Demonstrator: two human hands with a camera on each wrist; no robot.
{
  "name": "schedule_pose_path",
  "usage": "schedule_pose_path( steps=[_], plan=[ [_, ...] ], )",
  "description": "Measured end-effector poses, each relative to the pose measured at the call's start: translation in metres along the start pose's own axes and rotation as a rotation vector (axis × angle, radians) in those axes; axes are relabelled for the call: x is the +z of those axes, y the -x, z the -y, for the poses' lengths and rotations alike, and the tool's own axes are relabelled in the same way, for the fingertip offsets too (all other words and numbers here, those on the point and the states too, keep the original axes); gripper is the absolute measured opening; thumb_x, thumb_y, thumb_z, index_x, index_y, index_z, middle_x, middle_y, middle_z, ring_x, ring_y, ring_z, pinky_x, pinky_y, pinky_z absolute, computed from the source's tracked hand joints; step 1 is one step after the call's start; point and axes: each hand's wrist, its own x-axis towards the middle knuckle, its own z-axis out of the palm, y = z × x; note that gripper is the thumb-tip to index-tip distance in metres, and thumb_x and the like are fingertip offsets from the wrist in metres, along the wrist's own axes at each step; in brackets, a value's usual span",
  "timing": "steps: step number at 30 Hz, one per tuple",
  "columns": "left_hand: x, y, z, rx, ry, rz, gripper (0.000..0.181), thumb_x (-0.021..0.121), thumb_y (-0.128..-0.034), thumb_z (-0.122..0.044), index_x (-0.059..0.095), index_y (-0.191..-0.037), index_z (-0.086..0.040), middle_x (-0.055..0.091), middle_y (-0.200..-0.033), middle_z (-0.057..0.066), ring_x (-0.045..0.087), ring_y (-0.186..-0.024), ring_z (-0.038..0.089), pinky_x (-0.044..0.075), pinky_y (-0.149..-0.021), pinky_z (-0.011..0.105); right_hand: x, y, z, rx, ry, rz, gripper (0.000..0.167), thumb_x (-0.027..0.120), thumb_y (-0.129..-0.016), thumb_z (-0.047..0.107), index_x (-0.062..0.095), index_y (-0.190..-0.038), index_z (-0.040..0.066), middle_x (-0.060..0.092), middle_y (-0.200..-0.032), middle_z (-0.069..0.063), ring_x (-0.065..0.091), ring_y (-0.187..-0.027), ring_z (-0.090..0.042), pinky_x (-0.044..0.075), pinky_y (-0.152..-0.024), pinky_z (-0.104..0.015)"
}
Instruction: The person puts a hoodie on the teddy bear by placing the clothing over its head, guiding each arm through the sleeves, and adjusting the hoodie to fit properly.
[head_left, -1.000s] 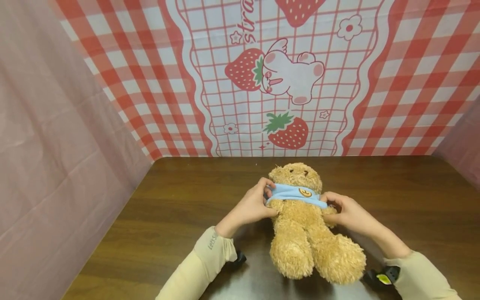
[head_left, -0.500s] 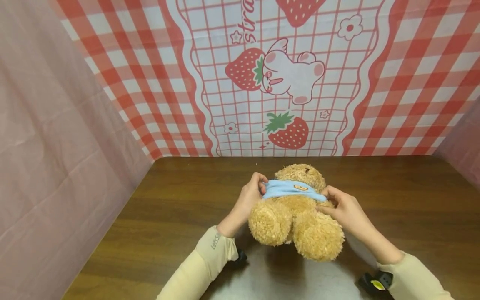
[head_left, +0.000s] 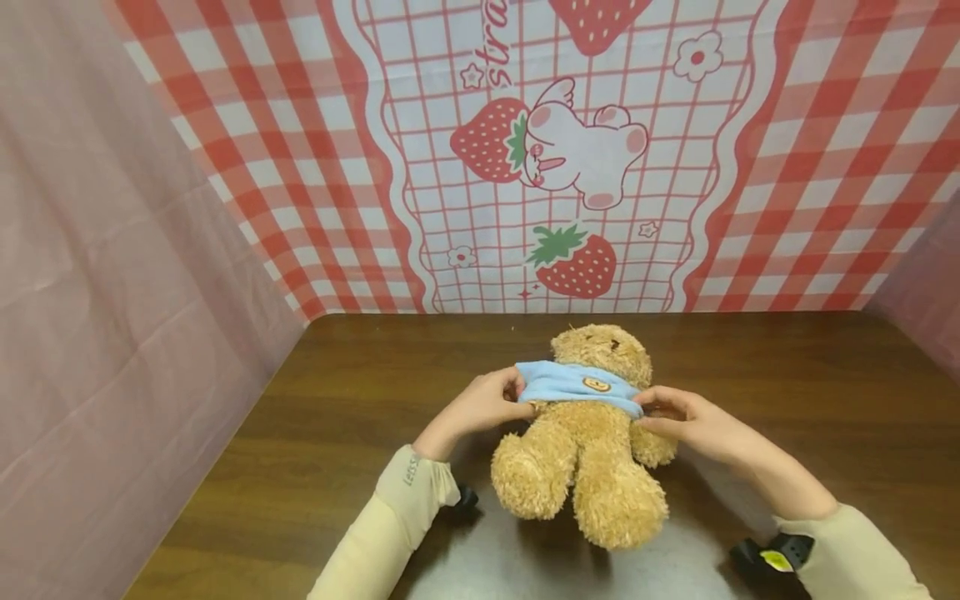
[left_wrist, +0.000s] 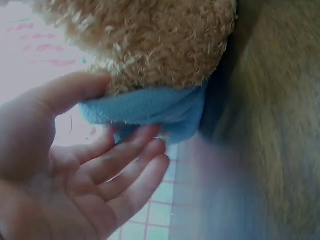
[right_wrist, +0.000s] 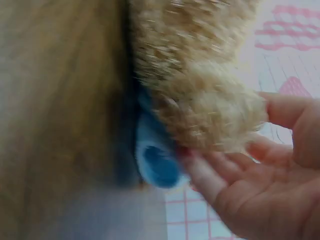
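Observation:
A light-brown teddy bear (head_left: 588, 433) is on its back on the table, feet toward me. It has a light-blue shirt (head_left: 558, 385) with a round yellow patch bunched around its chest. My left hand (head_left: 480, 407) pinches the shirt's left side, thumb at the hem and fingers behind the cloth (left_wrist: 150, 107). On the other side, my right hand (head_left: 701, 423) holds the shirt's edge by the bear's arm (head_left: 656, 444). In the right wrist view the thumb touches that furry arm (right_wrist: 210, 110), while fingertips meet the blue sleeve (right_wrist: 160, 167).
The brown wooden table (head_left: 337, 467) extends on both sides of the bear. Behind it hangs a red-and-white checked cloth (head_left: 352, 208) with strawberries. A pale pink curtain (head_left: 135, 292) hangs at the left. Dark devices (head_left: 772, 554) sit at both wrists.
The bear's legs swung up and left, then lowered again, and its body now lies further left. Its right-side arm has come out below the shirt. My left hand has shifted left and down.

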Motion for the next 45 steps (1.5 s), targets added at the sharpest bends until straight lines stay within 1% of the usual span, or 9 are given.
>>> schedule_pose_path(
  steps=[5,8,12,14,19,27,34,38,45],
  plan=[
    [-0.004,0.002,0.005,-0.025,0.023,0.12,0.026,0.064,-0.0817,-0.036,0.057,-0.07,-0.015,0.041,-0.056,-0.006,0.032,-0.052,0.007,0.032,-0.054,0.022,-0.012,0.005,-0.005,0.033,-0.101,0.199,0.046,0.05,-0.083,-0.003,0.038,-0.127,-0.009,0.03,-0.133,-0.037,0.047,-0.114,-0.035,0.048,-0.077,-0.029],
    [-0.005,0.004,0.005,0.019,-0.019,0.177,0.018,0.065,-0.0827,-0.03,0.063,-0.075,-0.014,0.054,-0.063,-0.008,0.044,-0.056,0.003,0.039,-0.058,0.019,-0.009,0.005,-0.008,0.023,-0.146,0.231,0.057,0.06,-0.081,0.002,0.031,-0.129,-0.009,0.019,-0.136,-0.04,0.053,-0.108,-0.031,0.051,-0.075,-0.033],
    [-0.004,0.004,0.006,0.076,-0.063,0.239,0.011,0.067,-0.0815,-0.023,0.068,-0.088,-0.014,0.068,-0.085,-0.003,0.058,-0.074,0.001,0.046,-0.068,0.017,0.005,0.001,-0.008,-0.003,0.001,0.084,0.062,0.071,-0.071,0.002,0.037,-0.123,-0.003,0.049,-0.097,-0.026,0.051,-0.068,-0.005,0.047,-0.055,-0.025],
    [-0.003,0.004,0.006,0.081,-0.07,0.244,0.012,0.068,-0.0809,-0.023,0.068,-0.089,-0.014,0.069,-0.086,-0.002,0.058,-0.075,0.0,0.046,-0.07,0.017,0.012,-0.002,-0.005,-0.004,0.111,-0.011,0.058,0.075,-0.066,0.003,0.043,-0.115,0.002,0.046,-0.076,-0.01,0.041,-0.057,-0.004,0.039,-0.049,-0.023],
    [0.0,0.002,0.005,0.066,-0.078,0.213,0.011,0.068,-0.0804,-0.022,0.066,-0.085,-0.013,0.065,-0.08,-0.003,0.052,-0.065,0.002,0.044,-0.063,0.018,0.018,-0.004,-0.001,-0.005,0.296,-0.123,0.046,0.078,-0.065,0.01,0.047,-0.099,0.008,0.038,-0.069,-0.001,0.036,-0.059,-0.006,0.033,-0.05,-0.023],
    [0.007,-0.003,0.006,0.09,-0.102,0.154,0.012,0.067,-0.0808,-0.022,0.066,-0.085,-0.011,0.067,-0.082,-0.001,0.054,-0.069,0.003,0.044,-0.066,0.017,0.022,-0.005,0.004,0.015,0.423,-0.105,0.034,0.068,-0.07,0.011,0.042,-0.091,0.008,0.046,-0.079,-0.004,0.038,-0.062,-0.012,0.033,-0.054,-0.025],
    [0.016,-0.004,0.004,0.111,-0.111,0.132,0.014,0.067,-0.0818,-0.021,0.063,-0.078,-0.009,0.055,-0.066,-0.004,0.045,-0.058,0.005,0.038,-0.056,0.017,0.028,-0.005,0.003,0.102,0.443,-0.106,0.018,0.054,-0.076,0.003,0.038,-0.085,0.005,0.035,-0.063,0.0,0.035,-0.056,-0.012,0.03,-0.05,-0.024],
    [0.026,-0.005,0.0,0.082,-0.114,0.066,0.019,0.07,-0.0782,-0.024,0.058,-0.069,-0.012,0.047,-0.058,-0.008,0.04,-0.051,0.003,0.035,-0.051,0.016,0.027,-0.005,0.0,0.173,0.476,-0.097,0.015,0.052,-0.083,0.011,0.04,-0.083,0.004,0.035,-0.064,-0.001,0.036,-0.057,-0.015,0.03,-0.053,-0.027],
    [0.04,-0.003,-0.015,0.085,-0.133,-0.093,0.033,0.068,-0.0745,-0.024,0.044,-0.053,-0.015,0.034,-0.048,-0.009,0.032,-0.047,0.004,0.029,-0.046,0.016,0.019,-0.008,-0.002,0.302,0.484,-0.106,0.031,0.053,-0.087,0.033,0.042,-0.08,0.004,0.04,-0.067,-0.003,0.042,-0.063,-0.018,0.035,-0.06,-0.03]
  ],
)
